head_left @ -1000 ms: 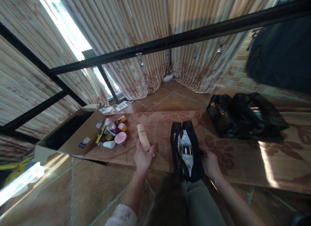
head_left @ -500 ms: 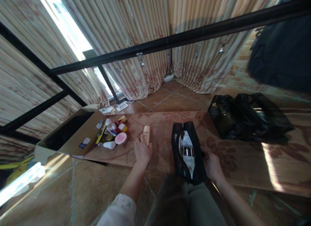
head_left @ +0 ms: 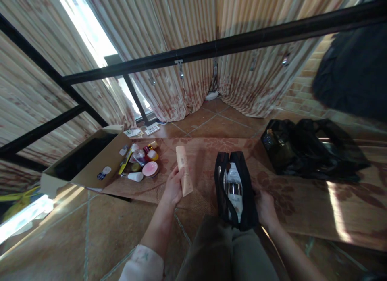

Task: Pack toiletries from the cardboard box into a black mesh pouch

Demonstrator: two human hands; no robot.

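Observation:
My left hand (head_left: 174,186) grips a peach-coloured squeeze tube (head_left: 184,170) by its left side, above the cloth-covered bench. Close to my knees, a black zip pouch (head_left: 249,200) gapes open at the top. Inside it lie clear and white bottles, one with a silver cap (head_left: 234,188). My right hand (head_left: 264,204) is closed at the pouch's right side, its fingertips partly hidden by the bag. Left of the tube sits a group of cosmetics, among them a round pink compact (head_left: 150,169) and a small white-capped bottle (head_left: 135,176).
An open cardboard box (head_left: 93,168) stands at the bench's left end. Several black mesh bags (head_left: 305,152) rest on the right part of the patterned bench cloth (head_left: 290,208). A black metal rail (head_left: 199,50) crosses in front of the curtains.
My left hand has raised the peach tube off the bench and turned it, so its full length shows. My right hand stays at the pouch.

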